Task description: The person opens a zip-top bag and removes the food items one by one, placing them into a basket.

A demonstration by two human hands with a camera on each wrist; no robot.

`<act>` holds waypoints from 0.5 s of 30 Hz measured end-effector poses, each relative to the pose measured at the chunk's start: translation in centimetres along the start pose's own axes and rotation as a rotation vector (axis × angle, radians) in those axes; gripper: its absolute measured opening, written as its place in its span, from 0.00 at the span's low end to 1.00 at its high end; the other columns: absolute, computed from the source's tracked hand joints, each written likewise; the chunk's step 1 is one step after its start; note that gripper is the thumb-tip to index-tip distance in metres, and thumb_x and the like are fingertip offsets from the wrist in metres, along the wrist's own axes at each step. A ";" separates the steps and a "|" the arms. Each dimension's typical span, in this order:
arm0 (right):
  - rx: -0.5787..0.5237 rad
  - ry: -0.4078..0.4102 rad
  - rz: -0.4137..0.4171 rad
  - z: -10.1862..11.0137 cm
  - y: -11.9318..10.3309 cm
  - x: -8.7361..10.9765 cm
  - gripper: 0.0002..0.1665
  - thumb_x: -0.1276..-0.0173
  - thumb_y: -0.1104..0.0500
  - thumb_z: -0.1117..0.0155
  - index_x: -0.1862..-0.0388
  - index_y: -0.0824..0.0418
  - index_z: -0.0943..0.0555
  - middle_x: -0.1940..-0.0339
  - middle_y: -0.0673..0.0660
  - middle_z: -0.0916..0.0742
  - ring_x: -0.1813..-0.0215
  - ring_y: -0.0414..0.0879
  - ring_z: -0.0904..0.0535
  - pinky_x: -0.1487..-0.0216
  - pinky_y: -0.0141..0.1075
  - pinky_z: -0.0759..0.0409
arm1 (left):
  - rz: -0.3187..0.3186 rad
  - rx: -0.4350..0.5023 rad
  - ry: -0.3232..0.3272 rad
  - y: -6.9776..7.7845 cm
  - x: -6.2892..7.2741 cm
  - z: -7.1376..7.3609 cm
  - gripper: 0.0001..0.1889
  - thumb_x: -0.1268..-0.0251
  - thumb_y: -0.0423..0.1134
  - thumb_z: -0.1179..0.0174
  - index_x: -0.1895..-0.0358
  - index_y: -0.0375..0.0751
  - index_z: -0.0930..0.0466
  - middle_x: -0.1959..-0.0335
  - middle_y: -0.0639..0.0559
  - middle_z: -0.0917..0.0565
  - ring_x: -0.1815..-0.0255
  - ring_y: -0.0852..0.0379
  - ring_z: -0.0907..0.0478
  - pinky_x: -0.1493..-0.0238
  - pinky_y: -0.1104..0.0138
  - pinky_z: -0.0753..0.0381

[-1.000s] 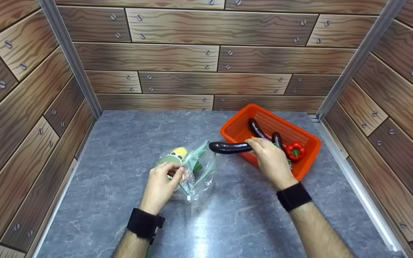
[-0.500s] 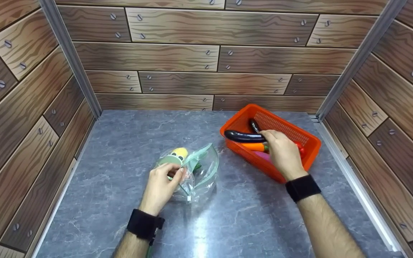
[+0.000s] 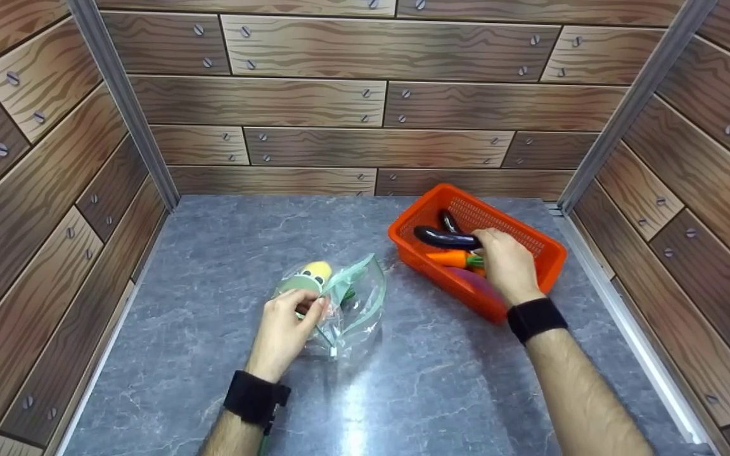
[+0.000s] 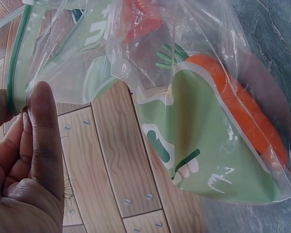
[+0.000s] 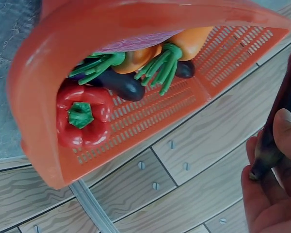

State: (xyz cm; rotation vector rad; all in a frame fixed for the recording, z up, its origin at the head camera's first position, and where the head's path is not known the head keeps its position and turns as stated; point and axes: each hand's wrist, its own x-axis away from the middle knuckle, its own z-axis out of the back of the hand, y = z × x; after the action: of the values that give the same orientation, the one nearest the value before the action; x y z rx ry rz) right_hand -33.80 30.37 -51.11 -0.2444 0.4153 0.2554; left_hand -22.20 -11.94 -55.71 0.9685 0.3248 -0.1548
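Observation:
My left hand (image 3: pixel 286 326) pinches the zip edge of a clear zip bag (image 3: pixel 374 304) with a green print. Inside the bag, the left wrist view shows a carrot (image 4: pixel 242 109) and a red item (image 4: pixel 141 22) seen only in part. A yellow piece (image 3: pixel 319 269) shows at its far end. In my right hand (image 3: pixel 509 266) I grip a dark, glossy eggplant (image 3: pixel 444 237) by its stem end, above the red-orange basket (image 3: pixel 466 301). The right wrist view shows thumb and fingers around that eggplant (image 5: pixel 281 111).
In the basket lie another eggplant (image 3: pixel 448 220), a carrot (image 3: pixel 448 258), a purple item (image 3: pixel 474 280) and a red bell pepper (image 5: pixel 85 116), among other vegetables. Wood-patterned walls (image 3: pixel 314 101) enclose the grey tabletop (image 3: pixel 225 240) at the back and sides.
My right hand has moved right and slightly away, taking the eggplant from beside the bag's opening to above the basket. My left hand stays at the bag's edge.

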 end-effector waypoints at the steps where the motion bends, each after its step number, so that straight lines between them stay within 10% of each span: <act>1: 0.003 -0.010 -0.008 -0.1 0.1 -0.1 0.17 0.20 0.67 0.25 0.36 0.65 0.10 0.42 0.66 0.04 0.39 0.68 0.06 0.43 0.68 0.07 | -0.001 -0.001 0.002 0.0 0.0 0.0 0.03 0.17 0.38 0.26 0.53 0.46 0.03 0.60 0.53 0.04 0.59 0.60 0.10 0.52 0.65 0.09; 15: 0.071 -0.172 -0.131 -1.8 1.3 -1.2 0.15 0.23 0.68 0.24 0.41 0.67 0.09 0.49 0.71 0.06 0.45 0.75 0.07 0.49 0.72 0.08 | -0.016 -0.007 0.012 0.0 0.1 0.3 0.03 0.17 0.38 0.26 0.53 0.47 0.03 0.59 0.53 0.04 0.59 0.59 0.09 0.51 0.62 0.07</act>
State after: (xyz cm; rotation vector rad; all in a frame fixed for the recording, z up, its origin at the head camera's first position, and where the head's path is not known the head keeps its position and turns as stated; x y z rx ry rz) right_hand -35.88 30.82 -52.48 -0.1772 0.2369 0.1316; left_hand -22.08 -12.17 -55.55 0.9601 0.3442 -0.1628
